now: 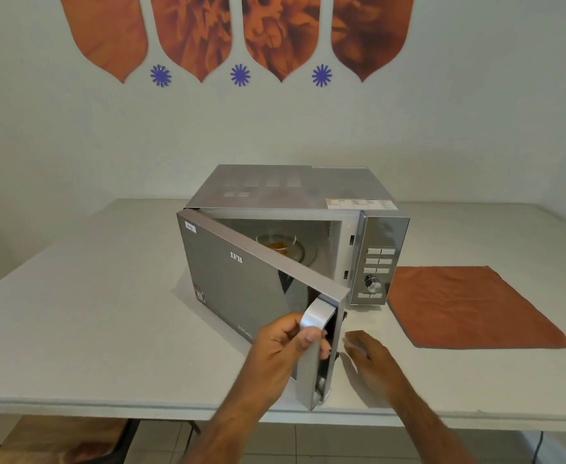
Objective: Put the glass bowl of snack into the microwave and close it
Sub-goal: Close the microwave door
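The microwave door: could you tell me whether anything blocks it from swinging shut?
Nothing visible does. The glass bowl sits well inside, the left hand holds the door handle, and the right hand hovers beside its edge.

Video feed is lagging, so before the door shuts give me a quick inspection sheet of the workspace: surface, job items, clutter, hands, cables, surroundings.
Surface: white table, bare apart from the items below.
Job's things: microwave stands mid-table, its door partly open; glass bowl of snack sits inside on the turntable.
Clutter: orange cloth lies flat to the right of the microwave.
Hands: left hand grips the door handle; right hand is open and holds nothing, low over the table beside the door edge.
Cables: a dark cord hangs below the table's right edge.
Surroundings: wall with orange and blue decals; tiled floor below.
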